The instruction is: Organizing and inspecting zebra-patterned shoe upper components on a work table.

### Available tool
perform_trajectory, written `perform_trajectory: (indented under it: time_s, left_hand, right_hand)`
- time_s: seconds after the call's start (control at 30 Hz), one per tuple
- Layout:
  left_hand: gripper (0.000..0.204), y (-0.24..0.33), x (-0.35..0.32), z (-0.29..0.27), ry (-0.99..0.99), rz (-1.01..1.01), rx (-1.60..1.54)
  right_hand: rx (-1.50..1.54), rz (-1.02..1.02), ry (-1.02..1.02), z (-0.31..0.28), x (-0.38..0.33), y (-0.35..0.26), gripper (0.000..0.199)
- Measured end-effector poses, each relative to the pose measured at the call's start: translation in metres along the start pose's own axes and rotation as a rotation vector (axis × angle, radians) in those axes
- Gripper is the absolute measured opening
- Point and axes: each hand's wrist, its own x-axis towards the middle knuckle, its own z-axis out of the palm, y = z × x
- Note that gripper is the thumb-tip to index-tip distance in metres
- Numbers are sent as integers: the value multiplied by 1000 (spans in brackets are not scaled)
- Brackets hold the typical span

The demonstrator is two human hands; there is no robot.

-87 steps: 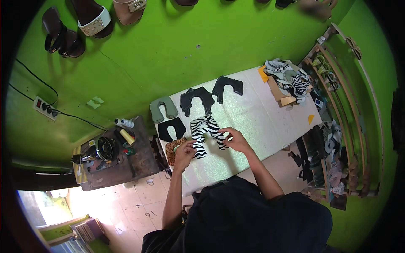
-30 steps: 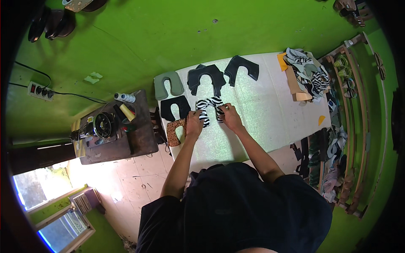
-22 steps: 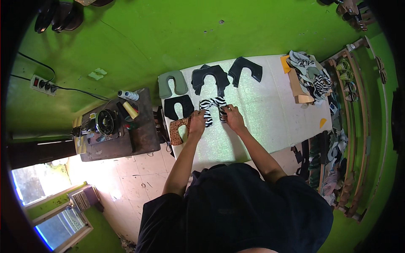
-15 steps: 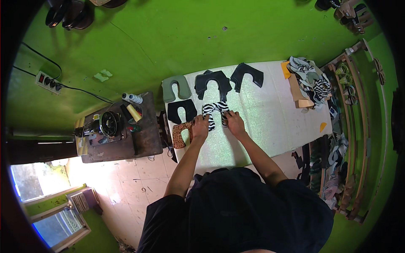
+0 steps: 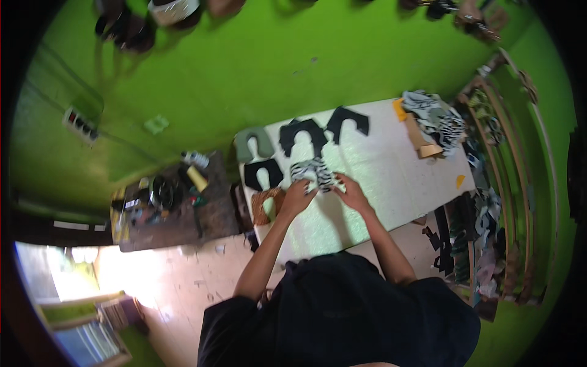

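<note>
Head view, looking down on a white worktable [image 5: 391,171] set against a green wall.

Item 1: zebra-striped cut piece [image 5: 313,172], lying flat on the table near its left end. Both hands are resting on its near edge. It has been sitting in much the same spot over the last few seconds; the hands have been closing in from either side and are now pressing it flat rather than lifting it.

Item 2: left hand [image 5: 296,199], palm down, fingers stretched forward onto the striped piece; whether it is pinching the edge cannot be told at this size. Its wrist is passing just beside the brown patterned piece [image 5: 264,207].

Item 3: right hand [image 5: 351,193], likewise flat and spread, fingertips touching the right edge of the striped piece; grip not discernible.

Item 4: black cut pieces, one [image 5: 263,175] just left of the striped piece, two more [image 5: 304,134] and [image 5: 346,120] lying beyond it, unmoved.

Item 5: grey-green cut piece [image 5: 254,144] at the far left corner of the table.

Item 6: heap of striped fabric scraps [image 5: 437,119] on a cardboard box at the right end.

Item 7: cluttered low bench [image 5: 174,205] standing left of the table, carrying bottles and tools.

Judgement: the piece is being smoothed and aligned in place.
</note>
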Motion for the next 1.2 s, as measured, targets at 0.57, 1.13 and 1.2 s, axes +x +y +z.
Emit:
perform_trajectory:
  time_s: [0.57, 1.13, 1.2]
  left_hand:
    - [23, 100, -55, 57, -358, -228, -546]
    - [27, 299, -16, 258, -331, -157, -624]
    - [27, 319, -8, 276, -342, -146, -634]
  right_hand:
    - [454, 258, 371, -115, -188, 14, 26]
    - [685, 95, 618, -294, -280, 134, 31]
    - [713, 84, 616, -311, -283, 141, 33]
